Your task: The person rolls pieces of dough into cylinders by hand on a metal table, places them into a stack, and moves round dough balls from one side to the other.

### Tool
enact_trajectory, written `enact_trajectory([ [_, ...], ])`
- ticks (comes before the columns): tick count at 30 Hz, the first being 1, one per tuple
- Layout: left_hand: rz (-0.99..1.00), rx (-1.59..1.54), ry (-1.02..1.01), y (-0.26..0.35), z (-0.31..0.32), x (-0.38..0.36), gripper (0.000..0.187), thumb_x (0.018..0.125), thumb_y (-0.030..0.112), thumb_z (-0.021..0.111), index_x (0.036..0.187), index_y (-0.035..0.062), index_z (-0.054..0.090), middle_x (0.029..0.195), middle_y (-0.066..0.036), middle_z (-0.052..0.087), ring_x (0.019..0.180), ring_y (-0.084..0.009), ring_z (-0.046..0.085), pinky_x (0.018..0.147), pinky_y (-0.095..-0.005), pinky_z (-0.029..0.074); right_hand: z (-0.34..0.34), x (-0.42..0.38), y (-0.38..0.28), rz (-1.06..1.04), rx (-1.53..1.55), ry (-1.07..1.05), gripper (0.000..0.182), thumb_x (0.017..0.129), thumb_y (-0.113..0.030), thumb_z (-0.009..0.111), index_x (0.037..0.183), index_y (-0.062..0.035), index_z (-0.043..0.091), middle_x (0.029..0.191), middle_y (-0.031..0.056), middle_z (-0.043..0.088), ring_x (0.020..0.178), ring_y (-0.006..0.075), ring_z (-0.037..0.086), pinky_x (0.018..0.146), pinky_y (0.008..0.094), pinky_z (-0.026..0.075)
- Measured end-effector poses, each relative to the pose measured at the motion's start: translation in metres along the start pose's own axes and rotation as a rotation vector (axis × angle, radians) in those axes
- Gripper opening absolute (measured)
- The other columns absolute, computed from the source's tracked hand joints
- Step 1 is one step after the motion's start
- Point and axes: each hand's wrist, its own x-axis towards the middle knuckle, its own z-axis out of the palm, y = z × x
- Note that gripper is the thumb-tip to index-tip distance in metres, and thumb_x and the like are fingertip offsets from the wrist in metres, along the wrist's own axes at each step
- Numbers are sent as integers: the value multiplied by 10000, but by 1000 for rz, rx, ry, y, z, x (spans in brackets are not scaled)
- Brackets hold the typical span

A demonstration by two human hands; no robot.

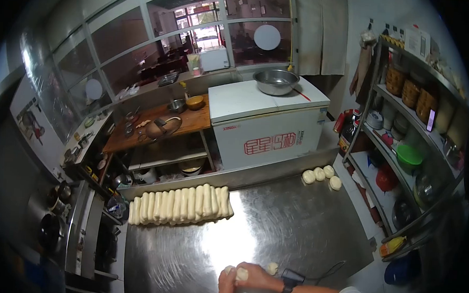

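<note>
At the near edge of the steel table (175, 260), my left hand (226, 287) and my right hand (257, 276) are together, fingers curled around pale dough (242, 274). Some dough shows between them; the fingertips are partly hidden. Just right of my right hand lies a small dough piece (272, 268). A dark band is on my right wrist. Along the table's back left, a row of long dough rolls (178, 203) lies side by side. Several round dough balls (322, 175) sit at the back right corner.
A dark device (293, 276) with a cable lies beside my right wrist. Behind the table stand a white chest freezer (272, 132) bearing a metal basin (276, 82) and a wooden counter (193, 124). Shelves (406, 108) stand on the right, a stove area (79, 234) on the left.
</note>
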Motion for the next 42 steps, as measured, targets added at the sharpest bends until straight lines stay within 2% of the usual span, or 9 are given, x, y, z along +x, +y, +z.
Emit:
enact_trajectory([
  [5,121,440,161,-71,-89,-22,692,978,329,563,1502,-75,358,1566,-306,313,1444,-380,349,1200,-462,269,57,9,-6,263,145,-54,530,820,-364,808,1205,-40,644,1119,152,679,1032,264,659,916,368,513],
  [14,348,803,160,-54,-181,-82,752,935,408,598,1460,-89,394,1497,-362,373,1394,-556,318,1180,-624,208,83,-15,43,46,-959,-93,598,906,-344,639,1344,46,522,1455,258,479,1359,376,452,1109,469,375],
  [17,315,1165,179,3,-186,-8,808,958,490,568,1471,-108,385,1538,-350,330,1463,-476,274,1213,-550,183,77,39,51,27,-968,80,743,920,-448,593,1414,82,429,1536,288,371,1453,405,326,1188,517,261],
  [19,396,1038,175,-1,-196,51,1026,929,681,452,1507,-147,271,1571,-402,199,1505,-517,72,1221,-578,-20,67,64,47,28,-934,174,797,924,-491,572,1440,89,390,1550,297,342,1476,408,284,1209,535,216],
  [26,365,1079,-63,-63,-199,-107,855,867,498,639,1455,-81,414,1531,-323,345,1444,-537,234,1203,-620,157,114,-78,62,-160,-779,10,771,928,-482,573,1405,104,418,1499,281,419,1455,393,335,1216,529,209],
  [28,309,1083,-103,-56,-198,-124,892,866,544,617,1469,-77,401,1551,-328,312,1467,-527,197,1211,-616,125,122,-96,46,97,-933,-134,755,934,-419,571,1491,54,378,1580,251,335,1499,409,243,1239,538,168],
  [30,385,1121,-49,-36,-199,-69,924,888,593,568,1480,-90,377,1553,-356,289,1478,-512,194,1215,-602,109,107,-41,47,85,-1020,-177,800,945,-483,542,1448,116,378,1535,271,382,1466,392,311,1210,531,211],
  [33,523,1039,143,-2,-194,32,895,926,602,516,1486,-83,377,1546,-386,279,1484,-485,212,1219,-589,98,83,69,50,38,-975,262,783,990,-492,440,1474,118,350,1567,277,340,1495,383,258,1220,546,168],
  [42,569,1182,-150,-34,-176,-92,887,852,551,644,1502,-1,401,1567,-294,313,1480,-550,123,1201,-657,99,145,-57,64,-39,-1214,-277,709,990,-536,459,1521,-69,401,1592,169,357,1501,339,271,1187,609,195],
])
